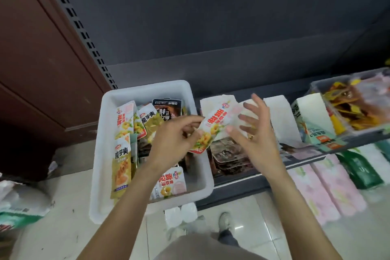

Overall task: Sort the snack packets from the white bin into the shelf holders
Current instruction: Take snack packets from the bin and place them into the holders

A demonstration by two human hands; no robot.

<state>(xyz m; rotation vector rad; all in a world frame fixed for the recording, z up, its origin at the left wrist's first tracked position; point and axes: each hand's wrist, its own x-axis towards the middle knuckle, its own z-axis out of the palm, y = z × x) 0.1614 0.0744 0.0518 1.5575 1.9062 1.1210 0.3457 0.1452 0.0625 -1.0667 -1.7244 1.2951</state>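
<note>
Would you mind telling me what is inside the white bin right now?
The white bin holds loose snack packets: white-and-red ones, olive-green ones and a dark one. The left hand and forearm cover its middle, so what lies beneath them cannot be seen.

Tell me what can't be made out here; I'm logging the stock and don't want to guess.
Head view only:
- Lower layers of the white bin: covered by top packets and the left hand.
- Clear tray at the right: contents motion-blurred, tray cut by the frame edge.
- Small print on the white-and-red packet pinched in the left hand: too small.
- Holder behind the open right hand: contents partly hidden.
</note>
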